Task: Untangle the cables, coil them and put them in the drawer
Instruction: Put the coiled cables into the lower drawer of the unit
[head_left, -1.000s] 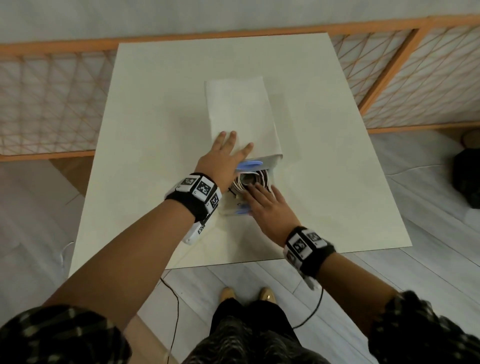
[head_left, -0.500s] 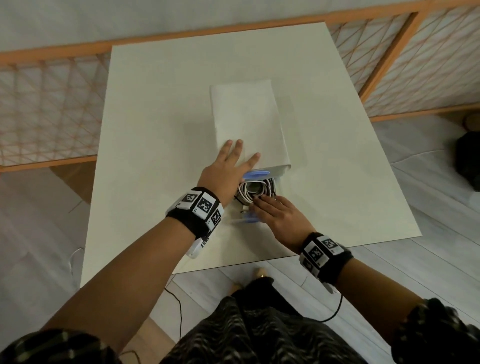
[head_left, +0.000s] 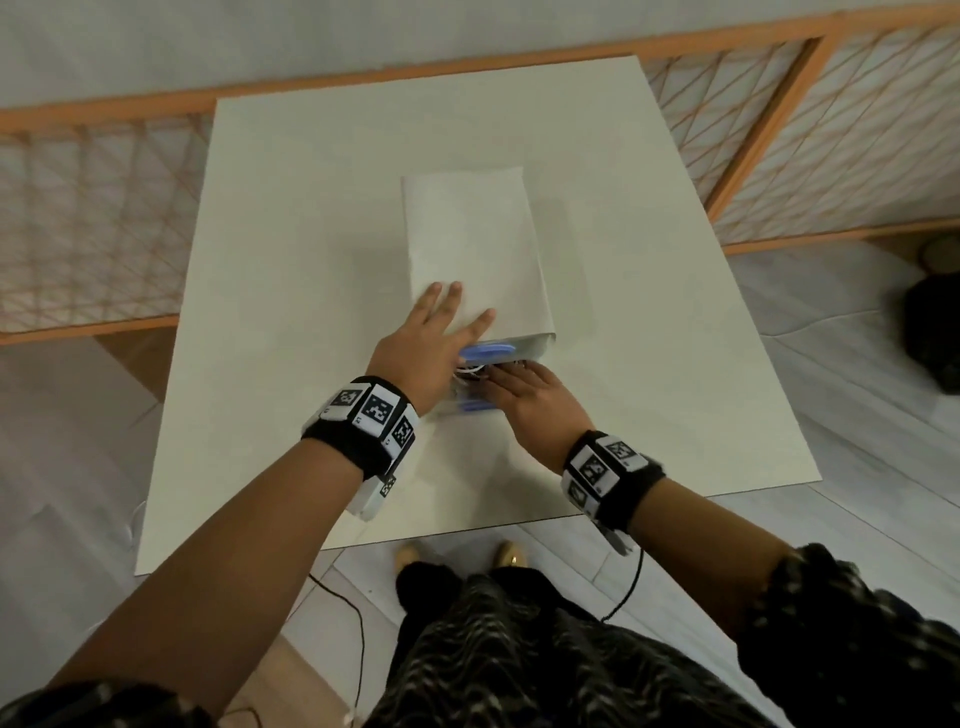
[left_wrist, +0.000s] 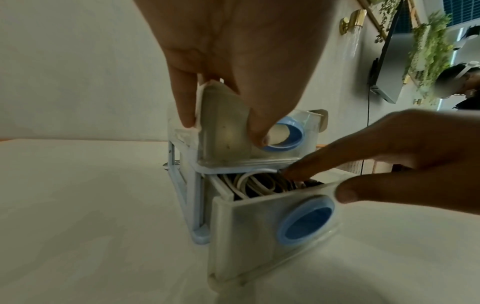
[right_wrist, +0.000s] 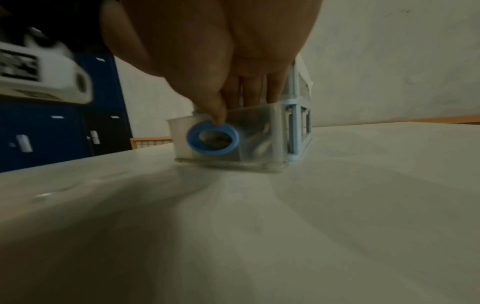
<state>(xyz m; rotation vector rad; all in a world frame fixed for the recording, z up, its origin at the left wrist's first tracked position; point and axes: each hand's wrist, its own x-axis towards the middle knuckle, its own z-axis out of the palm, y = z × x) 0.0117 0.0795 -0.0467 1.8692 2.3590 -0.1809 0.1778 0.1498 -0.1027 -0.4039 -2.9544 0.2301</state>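
So right now my left hand (head_left: 415, 345) is flat on top of the small white-and-pale-blue plastic drawer unit (head_left: 467, 244), fingers spread and thumb hooked over the front edge, basically just pinning it to the white table (head_left: 291, 260). My right hand (head_left: 530, 402) has its fingers straight, poked into the translucent lower drawer with the blue ring pull (left_wrist: 275, 218), pressing down on the coiled white and dark cables (left_wrist: 262, 184), with the thumb on the drawer's front rim. The drawer is pulled out only part way and the coils sit right up at its top edge. That's the bit that worries me: I reckon if I shove it shut while a loop is poking above the rim, the loop gets caught under the frame and either jams the drawer or pinches the cable. Same goes for my fingertips if I don't pull them out in time. Also these coils look springy, so the second I let go they might pop loose again. And if my left hand slacks off, the whole light unit probably just slides backwards instead of the drawer closing.
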